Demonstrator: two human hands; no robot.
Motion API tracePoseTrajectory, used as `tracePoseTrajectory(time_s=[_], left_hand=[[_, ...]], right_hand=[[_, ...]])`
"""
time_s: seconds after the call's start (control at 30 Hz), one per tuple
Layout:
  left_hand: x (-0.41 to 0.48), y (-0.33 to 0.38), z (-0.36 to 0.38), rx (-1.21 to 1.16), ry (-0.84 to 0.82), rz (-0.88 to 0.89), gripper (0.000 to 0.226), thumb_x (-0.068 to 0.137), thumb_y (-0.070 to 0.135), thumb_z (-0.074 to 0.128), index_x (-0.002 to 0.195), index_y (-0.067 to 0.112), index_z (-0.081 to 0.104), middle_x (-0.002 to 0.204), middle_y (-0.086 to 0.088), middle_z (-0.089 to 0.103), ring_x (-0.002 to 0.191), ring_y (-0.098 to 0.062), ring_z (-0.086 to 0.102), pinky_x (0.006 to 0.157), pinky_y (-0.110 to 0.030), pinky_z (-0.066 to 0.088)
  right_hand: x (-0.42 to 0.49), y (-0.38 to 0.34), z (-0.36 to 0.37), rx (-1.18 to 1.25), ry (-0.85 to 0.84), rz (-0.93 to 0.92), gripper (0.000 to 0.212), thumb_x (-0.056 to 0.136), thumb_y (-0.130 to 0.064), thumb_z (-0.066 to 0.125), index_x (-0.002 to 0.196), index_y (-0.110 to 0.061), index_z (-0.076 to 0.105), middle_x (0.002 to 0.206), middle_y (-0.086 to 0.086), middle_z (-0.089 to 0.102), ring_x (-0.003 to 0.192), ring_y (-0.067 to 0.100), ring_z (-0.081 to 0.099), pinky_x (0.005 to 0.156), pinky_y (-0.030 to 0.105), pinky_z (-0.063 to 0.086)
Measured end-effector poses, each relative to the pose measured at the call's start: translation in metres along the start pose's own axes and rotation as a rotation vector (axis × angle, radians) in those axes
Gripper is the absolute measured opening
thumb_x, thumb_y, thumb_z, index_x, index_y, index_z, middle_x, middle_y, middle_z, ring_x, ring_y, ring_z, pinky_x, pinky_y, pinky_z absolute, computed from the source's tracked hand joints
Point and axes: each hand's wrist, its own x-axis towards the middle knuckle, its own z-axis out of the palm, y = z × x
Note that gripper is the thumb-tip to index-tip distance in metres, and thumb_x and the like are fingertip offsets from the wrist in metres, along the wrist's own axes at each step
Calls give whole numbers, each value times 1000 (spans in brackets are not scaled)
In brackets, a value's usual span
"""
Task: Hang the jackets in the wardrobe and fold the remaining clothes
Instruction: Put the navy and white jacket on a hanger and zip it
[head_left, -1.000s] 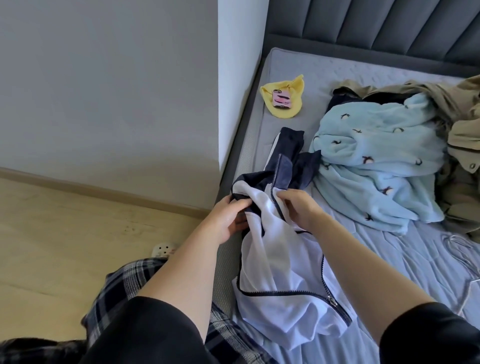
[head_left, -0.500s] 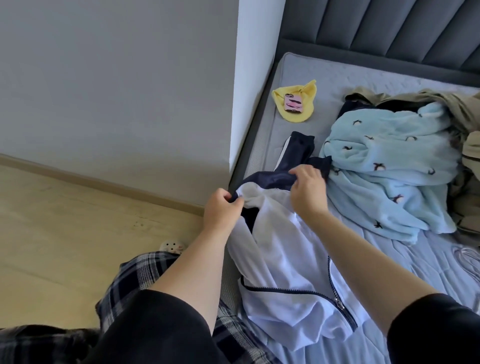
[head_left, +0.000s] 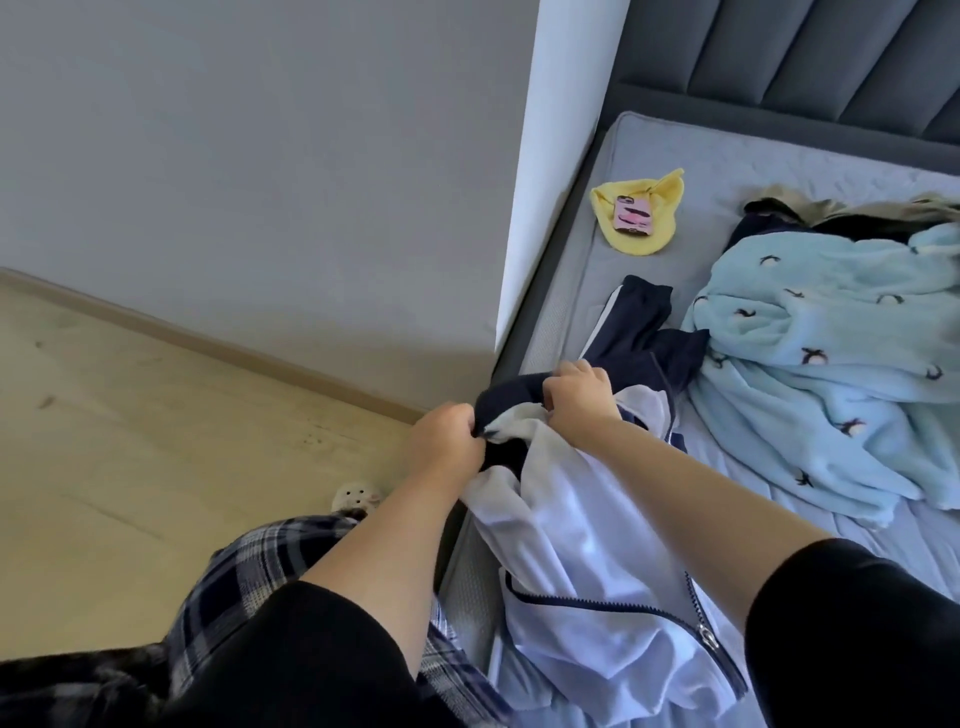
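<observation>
A navy and white zip jacket (head_left: 582, 561) hangs over the left edge of the bed (head_left: 597, 249), its white lining outward and its zipper near the bottom. My left hand (head_left: 444, 441) grips the navy collar edge at the bed's side. My right hand (head_left: 579, 397) grips the same navy edge a little to the right. One navy sleeve with a white stripe (head_left: 636, 306) lies flat on the mattress behind my hands. A light blue fleece garment with penguin print (head_left: 821, 364) is heaped to the right. A khaki jacket (head_left: 935, 205) lies behind it.
A yellow cloth (head_left: 641, 228) with a pink phone (head_left: 632, 214) on it lies near the bed's far left corner. A grey wall and white corner post (head_left: 550, 156) stand left of the bed. The wooden floor (head_left: 156, 441) lies to the left, with my plaid trousers (head_left: 249, 571) below.
Both hands have lifted the jacket's collar edge and moved apart along it. My right hand shifted from the zipper area up to the navy collar. The camera tilted slightly left.
</observation>
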Motion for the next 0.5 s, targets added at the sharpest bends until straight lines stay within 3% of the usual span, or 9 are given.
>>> tracePoseTrajectory(time_s=[0.07, 0.17, 0.23, 0.3, 0.33, 0.43, 0.5], left_hand=[[0, 3, -8, -10, -83, 47, 40, 80, 20, 63, 53, 17, 33, 53, 1, 37, 56, -26, 44, 47, -30, 24], [1, 16, -23, -97, -61, 66, 53, 79, 35, 68, 51, 18, 26, 48, 4, 28, 47, -16, 30, 46, -30, 18], [2, 26, -33, -104, -19, 141, 52, 80, 36, 65, 53, 18, 25, 50, 5, 28, 49, -15, 27, 46, -29, 16], [5, 35, -45, -82, 8, 220, 49, 82, 32, 61, 53, 18, 25, 55, 4, 33, 53, -18, 32, 46, -29, 20], [4, 40, -52, -73, 13, 248, 48, 83, 30, 61, 53, 17, 26, 58, 4, 35, 56, -21, 35, 48, -31, 26], [6, 50, -72, -35, -55, 329, 50, 84, 25, 62, 53, 16, 25, 60, -2, 37, 60, -25, 37, 55, -34, 31], [3, 55, -87, 68, -59, 379, 49, 85, 28, 63, 53, 16, 27, 61, -2, 40, 59, -22, 36, 52, -31, 25]], right_hand=[[3, -6, -9, 46, -67, -47, 12, 84, -15, 54, 82, -13, 65, 95, 4, 57, 96, 28, 50, 80, 30, 34], [4, -10, -20, 79, -239, 20, 20, 82, -9, 53, 64, -14, 47, 67, 1, 49, 77, 27, 52, 66, 28, 34], [3, -6, -23, 248, -255, 56, 15, 81, -22, 60, 73, -18, 49, 72, -4, 51, 79, 24, 54, 69, 26, 34], [-1, -6, -31, 518, -233, 69, 29, 74, -48, 65, 93, -28, 56, 84, -10, 58, 84, 17, 57, 75, 29, 42], [-5, -8, -38, 576, -226, 46, 34, 72, -56, 62, 92, -30, 58, 83, -12, 59, 82, 14, 57, 75, 30, 44], [-6, -12, -50, 524, -262, -7, 33, 74, -55, 56, 62, -25, 54, 57, -11, 49, 63, 15, 47, 61, 29, 36], [-12, -16, -60, 555, -281, -26, 30, 80, -48, 56, 60, -26, 52, 56, -10, 48, 62, 15, 45, 57, 25, 33]])
